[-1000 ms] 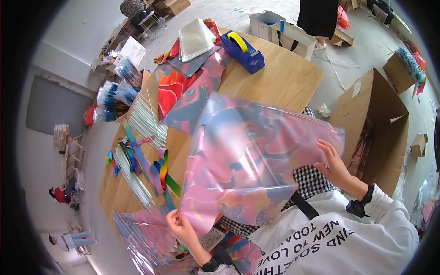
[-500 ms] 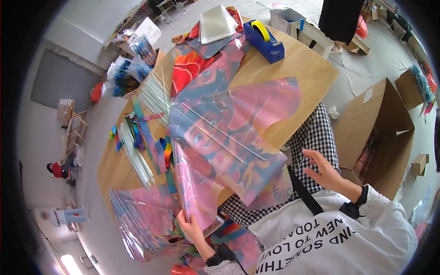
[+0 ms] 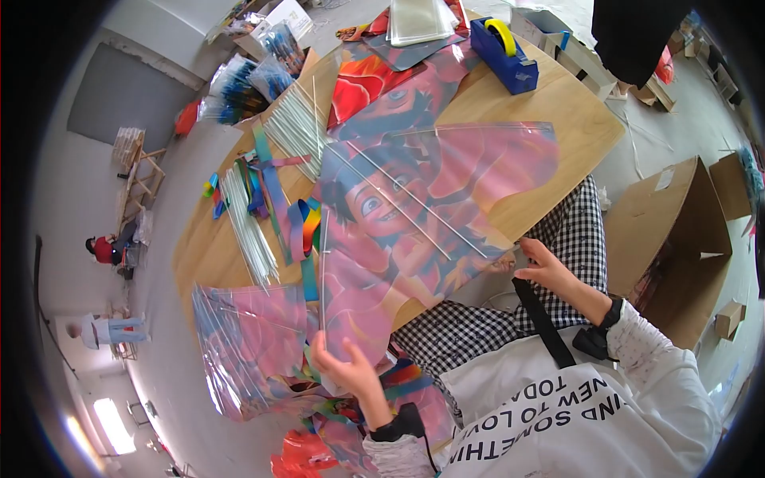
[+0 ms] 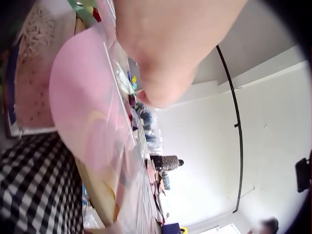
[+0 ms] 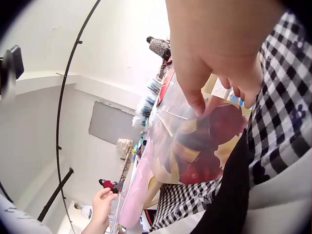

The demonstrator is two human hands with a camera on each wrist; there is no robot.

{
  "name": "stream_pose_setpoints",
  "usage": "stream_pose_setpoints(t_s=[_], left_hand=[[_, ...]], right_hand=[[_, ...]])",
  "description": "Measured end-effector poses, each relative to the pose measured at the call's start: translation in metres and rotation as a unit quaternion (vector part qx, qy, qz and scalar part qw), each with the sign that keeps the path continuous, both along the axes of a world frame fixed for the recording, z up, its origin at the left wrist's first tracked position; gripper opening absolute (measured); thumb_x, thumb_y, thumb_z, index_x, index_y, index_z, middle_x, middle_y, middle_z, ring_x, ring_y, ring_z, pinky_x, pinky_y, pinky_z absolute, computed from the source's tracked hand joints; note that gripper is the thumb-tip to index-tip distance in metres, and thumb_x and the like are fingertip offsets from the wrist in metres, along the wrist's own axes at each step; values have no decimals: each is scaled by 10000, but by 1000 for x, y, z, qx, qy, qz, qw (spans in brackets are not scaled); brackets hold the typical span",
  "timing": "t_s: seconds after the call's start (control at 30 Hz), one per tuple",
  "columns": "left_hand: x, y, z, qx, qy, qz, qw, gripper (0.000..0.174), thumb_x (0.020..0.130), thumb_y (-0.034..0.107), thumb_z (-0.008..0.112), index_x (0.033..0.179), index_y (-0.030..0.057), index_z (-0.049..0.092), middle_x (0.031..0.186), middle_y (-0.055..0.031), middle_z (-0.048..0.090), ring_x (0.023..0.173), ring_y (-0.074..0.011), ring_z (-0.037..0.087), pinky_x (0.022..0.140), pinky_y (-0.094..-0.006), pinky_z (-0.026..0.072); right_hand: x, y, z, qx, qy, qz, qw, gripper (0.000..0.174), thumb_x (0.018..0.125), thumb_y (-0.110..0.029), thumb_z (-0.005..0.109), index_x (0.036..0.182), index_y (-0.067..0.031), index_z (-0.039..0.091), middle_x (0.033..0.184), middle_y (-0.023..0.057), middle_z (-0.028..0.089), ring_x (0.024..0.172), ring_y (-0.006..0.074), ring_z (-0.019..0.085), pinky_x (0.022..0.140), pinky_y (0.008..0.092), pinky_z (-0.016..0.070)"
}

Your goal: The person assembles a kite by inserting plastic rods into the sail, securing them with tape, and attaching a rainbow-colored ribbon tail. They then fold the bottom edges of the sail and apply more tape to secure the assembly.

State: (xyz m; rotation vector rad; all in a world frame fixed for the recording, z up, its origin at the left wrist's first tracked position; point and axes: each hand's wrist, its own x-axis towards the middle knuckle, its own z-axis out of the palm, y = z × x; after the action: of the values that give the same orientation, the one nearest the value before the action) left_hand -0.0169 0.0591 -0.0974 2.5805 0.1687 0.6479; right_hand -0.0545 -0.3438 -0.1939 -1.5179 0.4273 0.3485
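Observation:
A pink and blue plastic kite (image 3: 430, 191) printed with a cartoon face lies spread over the wooden table, thin white rods across it and along its left edge. At the kite's lower left corner is my left hand (image 3: 351, 370), fingers loosely bent and nothing gripped between them. My right hand (image 3: 554, 275) is at its lower right corner, thumb and fingers apart. In the right wrist view, one finger (image 5: 196, 103) overlaps the kite's printed surface (image 5: 195, 141), and other fingertips show near its edge.
White rods (image 3: 247, 223) and coloured ribbons (image 3: 299, 227) lie on the left of the table (image 3: 586, 119). A blue tape dispenser (image 3: 506, 60) stands at the back. More printed plastic (image 3: 251, 334) hangs at the near left. An open cardboard box (image 3: 669, 227) stands to the right.
The kite has come down from being held up by its left edge to lying on the table. My left hand has released that edge; my right hand has moved in to the lower right corner.

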Motion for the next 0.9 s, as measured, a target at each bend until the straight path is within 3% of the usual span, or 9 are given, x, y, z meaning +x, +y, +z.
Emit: stream_pose_setpoints(t_s=[0.1, 0.17, 0.23, 0.27, 0.3, 0.33, 0.53, 0.77, 0.9], left_hand=[[-18, -34, -12, -93, 38, -84, 991, 366, 897, 57, 658, 1246, 3, 561, 1222, -164, 588, 1148, -304, 556, 992, -436, 433], [-31, -68, -5, -323, 192, -90, 922, 346, 925, 73, 659, 1244, -22, 565, 1215, -143, 597, 1111, -238, 586, 927, -378, 488], [-43, -81, -27, -436, 310, -125, 836, 414, 929, 44, 664, 1314, -28, 534, 1304, -154, 574, 1119, -201, 604, 925, -287, 498], [-50, -90, -38, -473, 313, -135, 812, 462, 928, 43, 665, 1353, -36, 502, 1348, -175, 546, 1176, -221, 586, 951, -300, 499], [-56, -97, -49, -509, 315, -146, 788, 511, 927, 42, 665, 1392, -44, 471, 1393, -196, 518, 1233, -241, 569, 977, -313, 499], [-59, -100, -58, -533, 337, -138, 764, 603, 921, 35, 669, 1447, -64, 391, 1466, -211, 450, 1336, -277, 492, 1046, -348, 468], [-54, -109, -57, -629, 291, -63, 718, 708, 878, 66, 716, 1473, -42, 347, 1491, -208, 424, 1414, -275, 391, 1129, -414, 355], [-45, -108, -62, -684, 319, -123, 645, 645, 869, 82, 711, 1422, -52, 408, 1419, -135, 519, 1345, -227, 476, 1127, -358, 346], [-39, -116, -49, -688, 336, -153, 625, 603, 888, 101, 702, 1407, -49, 436, 1364, -105, 552, 1261, -204, 527, 1090, -344, 381]], right_hand=[[14, 3, 7, -60, 48, 22, 997, 829, 822, -151, 775, 1508, -34, 327, 1533, 161, 388, 1436, 291, 348, 1133, 460, 332], [17, 9, 7, -59, 47, 14, 997, 666, 814, -139, 758, 1409, -16, 485, 1387, 137, 543, 1291, 257, 495, 1079, 411, 376], [19, 3, -10, -58, 66, 61, 994, 567, 817, -138, 753, 1335, -4, 567, 1280, 129, 620, 1205, 249, 556, 1060, 393, 388], [16, 4, -31, -60, 21, 45, 997, 463, 820, -145, 752, 1233, 26, 630, 1138, 103, 675, 1093, 221, 606, 1018, 366, 425], [18, 4, -23, -62, 9, 57, 996, 458, 825, -140, 749, 1233, 32, 626, 1132, 98, 672, 1081, 208, 606, 1008, 359, 434], [20, 5, -1, -64, -2, 68, 996, 454, 831, -135, 745, 1232, 37, 623, 1126, 93, 670, 1069, 196, 606, 999, 353, 443], [13, 1, 46, 31, -29, 68, 997, 418, 958, -70, 656, 1340, 33, 521, 1098, 31, 648, 957, 73, 587, 790, 224, 508], [9, 4, 91, 187, -7, -9, 982, 269, 990, -89, 616, 1236, 4, 558, 1105, 11, 634, 976, 72, 601, 870, 244, 512], [15, 7, 86, 184, -20, 9, 983, 447, 986, -124, 633, 1383, 28, 493, 1197, 46, 642, 1073, 115, 610, 928, 271, 500]])
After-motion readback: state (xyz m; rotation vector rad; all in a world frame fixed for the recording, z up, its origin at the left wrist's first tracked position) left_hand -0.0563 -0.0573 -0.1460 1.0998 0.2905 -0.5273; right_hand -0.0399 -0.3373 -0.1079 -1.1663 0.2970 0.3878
